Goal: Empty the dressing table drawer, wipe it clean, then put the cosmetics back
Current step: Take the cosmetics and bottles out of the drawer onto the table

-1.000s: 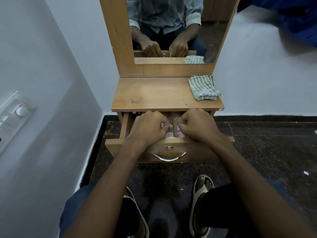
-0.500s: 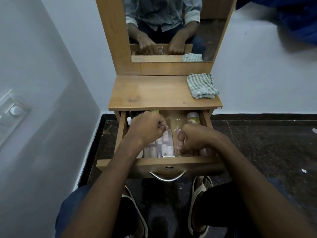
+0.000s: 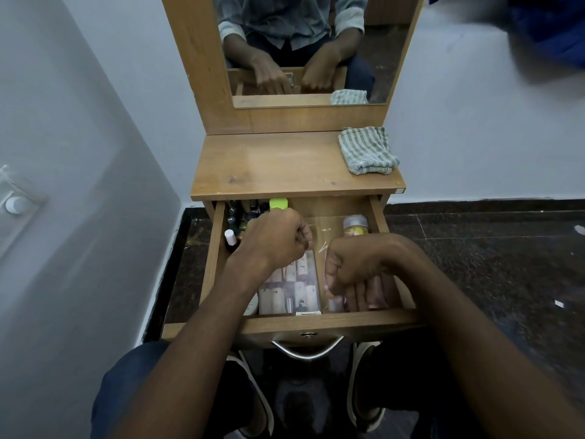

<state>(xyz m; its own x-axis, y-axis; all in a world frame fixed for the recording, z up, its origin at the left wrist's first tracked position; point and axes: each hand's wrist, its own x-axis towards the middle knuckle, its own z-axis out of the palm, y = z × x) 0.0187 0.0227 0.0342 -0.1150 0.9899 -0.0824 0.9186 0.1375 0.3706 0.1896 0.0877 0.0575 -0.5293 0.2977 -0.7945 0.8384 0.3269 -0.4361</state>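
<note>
Fingers of both hands curl down among the cosmetics in the open drawer (image 3: 218, 258), left hand (image 3: 272, 239) over the clear case (image 3: 289, 288), right hand (image 3: 354, 267) on a clear pouch (image 3: 335, 299)—though actual grasps are hidden—so lift items upright onto the tabletop (image 3: 269, 166) beside the cloth (image 3: 367, 150).

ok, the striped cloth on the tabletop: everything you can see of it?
The striped cloth is a soft woven rag, looks like cotton, with grey-green and pale stripes. It lies folded and a little rumpled, flat on the back right corner of the wooden tabletop, near the mirror frame. Its near right corner reaches the table's right edge. Neither hand touches it. Its far edge shows reflected in the mirror.
</note>
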